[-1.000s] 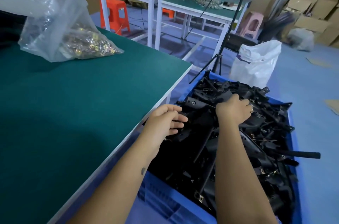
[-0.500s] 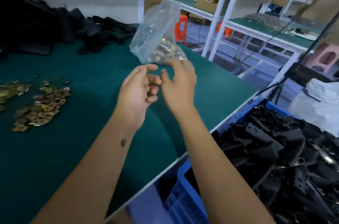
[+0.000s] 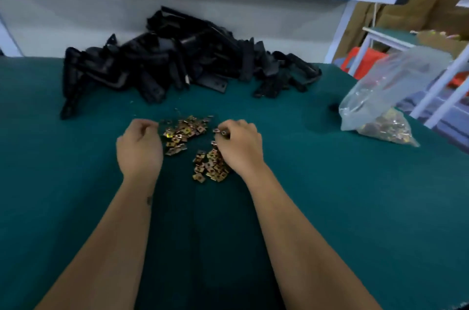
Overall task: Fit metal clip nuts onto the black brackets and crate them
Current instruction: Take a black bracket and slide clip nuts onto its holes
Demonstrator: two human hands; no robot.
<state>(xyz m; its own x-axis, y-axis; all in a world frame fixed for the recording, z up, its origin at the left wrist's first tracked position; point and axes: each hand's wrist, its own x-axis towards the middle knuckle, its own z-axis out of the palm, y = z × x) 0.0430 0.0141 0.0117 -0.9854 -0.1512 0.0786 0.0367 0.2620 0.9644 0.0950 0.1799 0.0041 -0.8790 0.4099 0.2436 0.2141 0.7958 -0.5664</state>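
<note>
Hands are seen from above, both stretched out over a green table mat (image 3: 76, 208), with the scattered brass-coloured clip nuts (image 3: 187, 132) as the point everything else is placed from. The left hand (image 3: 139, 147) is laid just left of the clip nuts, knuckles up, its fingers curled under at the edge of the scatter; whether anything is pinched in it cannot be told. The right hand (image 3: 241, 147) is laid on the right side of the clip nuts, covering part of them, its fingers curled and closed on 1 clip nut (image 3: 223, 132) held at the fingertips. The clip nuts are spread in 2 loose clusters between the hands, 1 farther from the person and 1 nearer. Beyond the clip nuts, at the far edge of the mat against a pale wall, a heap of black brackets (image 3: 177, 65) is piled. Well to the right of the clip nuts, a clear plastic bag (image 3: 385, 96) holding more brass-coloured pieces is slumped on the mat
</note>
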